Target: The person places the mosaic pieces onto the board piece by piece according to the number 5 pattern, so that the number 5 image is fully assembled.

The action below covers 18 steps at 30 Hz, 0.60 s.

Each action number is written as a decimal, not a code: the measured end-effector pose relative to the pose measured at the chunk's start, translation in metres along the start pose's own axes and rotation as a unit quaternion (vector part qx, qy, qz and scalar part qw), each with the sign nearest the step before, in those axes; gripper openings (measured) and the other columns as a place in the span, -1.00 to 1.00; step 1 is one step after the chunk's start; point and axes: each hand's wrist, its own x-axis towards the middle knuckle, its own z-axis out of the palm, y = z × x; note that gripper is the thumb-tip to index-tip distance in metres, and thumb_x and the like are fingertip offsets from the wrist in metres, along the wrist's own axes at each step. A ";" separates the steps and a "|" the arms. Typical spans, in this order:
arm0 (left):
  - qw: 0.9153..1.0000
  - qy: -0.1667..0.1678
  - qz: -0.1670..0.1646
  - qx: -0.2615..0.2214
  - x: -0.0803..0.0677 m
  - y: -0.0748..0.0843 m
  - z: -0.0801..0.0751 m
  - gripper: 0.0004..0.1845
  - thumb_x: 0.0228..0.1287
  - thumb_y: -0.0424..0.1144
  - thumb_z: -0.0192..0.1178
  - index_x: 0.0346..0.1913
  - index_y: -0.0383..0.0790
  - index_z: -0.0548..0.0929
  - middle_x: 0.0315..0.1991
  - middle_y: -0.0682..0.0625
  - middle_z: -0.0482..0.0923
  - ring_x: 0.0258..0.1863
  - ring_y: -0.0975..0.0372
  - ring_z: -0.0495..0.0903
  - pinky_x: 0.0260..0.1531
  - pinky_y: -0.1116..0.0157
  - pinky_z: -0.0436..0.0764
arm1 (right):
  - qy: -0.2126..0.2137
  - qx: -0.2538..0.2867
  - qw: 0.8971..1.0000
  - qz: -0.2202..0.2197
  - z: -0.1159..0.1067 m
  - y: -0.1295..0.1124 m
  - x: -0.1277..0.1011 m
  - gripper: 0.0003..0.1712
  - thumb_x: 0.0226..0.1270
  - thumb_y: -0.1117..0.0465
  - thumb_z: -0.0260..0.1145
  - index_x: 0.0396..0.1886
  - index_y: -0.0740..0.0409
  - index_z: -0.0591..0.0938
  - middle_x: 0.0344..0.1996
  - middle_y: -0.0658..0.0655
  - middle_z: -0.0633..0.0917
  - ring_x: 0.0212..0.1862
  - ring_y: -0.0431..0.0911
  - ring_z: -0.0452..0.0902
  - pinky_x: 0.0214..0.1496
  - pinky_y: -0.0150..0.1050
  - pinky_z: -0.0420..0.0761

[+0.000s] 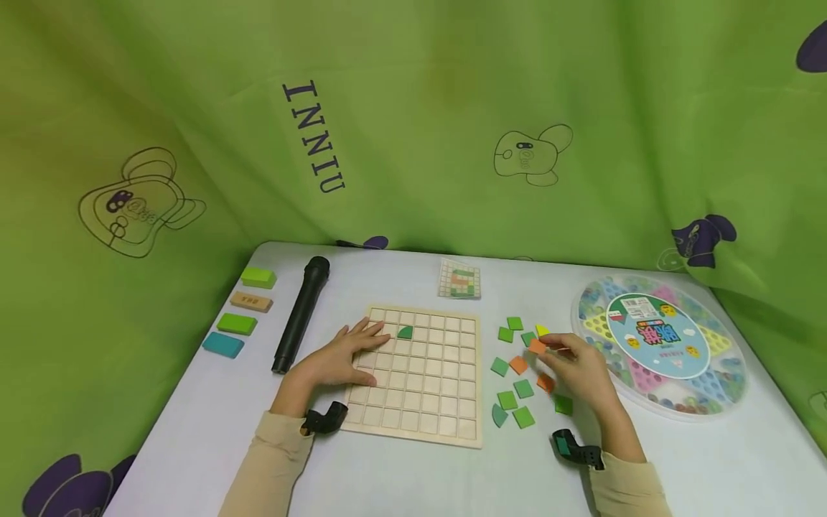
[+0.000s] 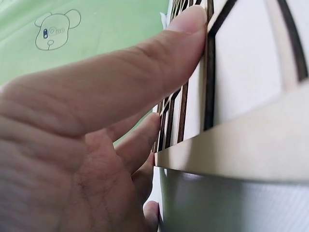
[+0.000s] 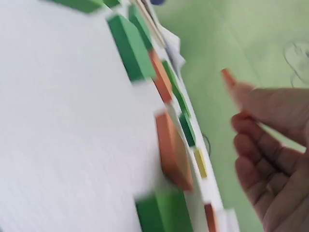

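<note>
A square wooden grid board (image 1: 423, 380) lies on the white table, with one dark green quarter-circle tile (image 1: 405, 332) in a cell of its upper rows. My left hand (image 1: 342, 353) rests on the board's left edge, fingers spread; in the left wrist view the thumb (image 2: 145, 67) presses the grid near the rim. Above the loose tiles to the board's right, my right hand (image 1: 579, 370) pinches an orange square tile (image 3: 228, 76) between thumb and fingers. Below it lie green tiles (image 1: 524, 388), orange tiles (image 1: 519, 365) and a yellow tile (image 1: 542, 329).
Behind the board stands a small pattern card (image 1: 459, 279). A round box of marbles (image 1: 659, 337) sits at the right. On the left are a black microphone (image 1: 301, 316) and several colored blocks (image 1: 237, 324). A green curtain (image 1: 413, 129) hangs behind the table.
</note>
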 end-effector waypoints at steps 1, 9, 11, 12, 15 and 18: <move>1.000 0.000 -0.002 0.001 0.000 0.000 0.000 -0.11 -0.01 -0.02 0.41 0.40 -0.19 0.30 0.50 -0.12 0.00 0.50 -0.09 -0.25 0.41 -0.18 -0.27 | 0.003 0.003 1.000 -0.009 0.002 -0.004 0.000 -0.61 0.30 0.04 0.29 0.05 0.13 0.61 -0.02 0.17 0.65 0.01 0.10 0.55 0.01 -0.02 0.57; 1.000 -0.007 -0.005 0.007 0.001 0.003 0.000 -0.11 -0.01 -0.02 0.41 0.40 -0.20 0.29 0.51 -0.11 -0.02 0.50 -0.09 -0.26 0.41 -0.18 -0.28 | -0.013 0.066 0.995 -0.080 0.029 -0.054 0.010 -0.65 0.24 0.14 0.34 0.02 0.09 0.63 -0.07 0.10 0.66 -0.02 0.03 0.55 0.02 -0.03 0.58; 1.000 -0.007 -0.006 0.008 0.002 0.002 0.000 -0.11 -0.01 -0.02 0.41 0.40 -0.19 0.29 0.51 -0.10 -0.03 0.50 -0.08 -0.27 0.42 -0.17 -0.28 | -0.027 0.083 0.992 -0.086 0.041 -0.070 0.017 -0.66 0.23 0.12 0.36 0.00 0.07 0.64 -0.06 0.09 0.66 -0.01 0.03 0.56 0.03 -0.01 0.58; 1.000 -0.007 -0.006 0.010 0.002 0.001 -0.001 -0.11 0.00 -0.02 0.41 0.40 -0.18 0.29 0.51 -0.10 -0.03 0.51 -0.08 -0.27 0.42 -0.16 -0.28 | -0.034 0.088 0.991 -0.090 0.047 -0.078 0.020 -0.65 0.22 0.12 0.37 0.00 0.06 0.64 -0.06 0.08 0.66 -0.01 0.02 0.56 0.02 -0.02 0.58; 1.000 -0.007 -0.007 0.012 0.002 -0.001 0.000 -0.11 0.00 -0.01 0.41 0.41 -0.18 0.28 0.51 -0.10 -0.03 0.51 -0.07 -0.27 0.41 -0.17 -0.28 | -0.063 0.104 0.988 -0.099 0.069 -0.100 0.031 -0.68 0.21 0.15 0.38 -0.03 0.08 0.65 -0.05 0.08 0.66 0.00 0.02 0.57 0.05 -0.06 0.59; 1.000 -0.008 -0.007 0.007 0.002 -0.003 0.000 -0.12 0.01 -0.01 0.40 0.41 -0.17 0.28 0.51 -0.10 -0.03 0.51 -0.06 -0.27 0.41 -0.17 -0.29 | -0.092 0.112 0.985 -0.094 0.092 -0.115 0.041 -0.71 0.21 0.20 0.37 -0.06 0.11 0.66 -0.06 0.09 0.66 -0.02 0.00 0.58 0.02 -0.12 0.62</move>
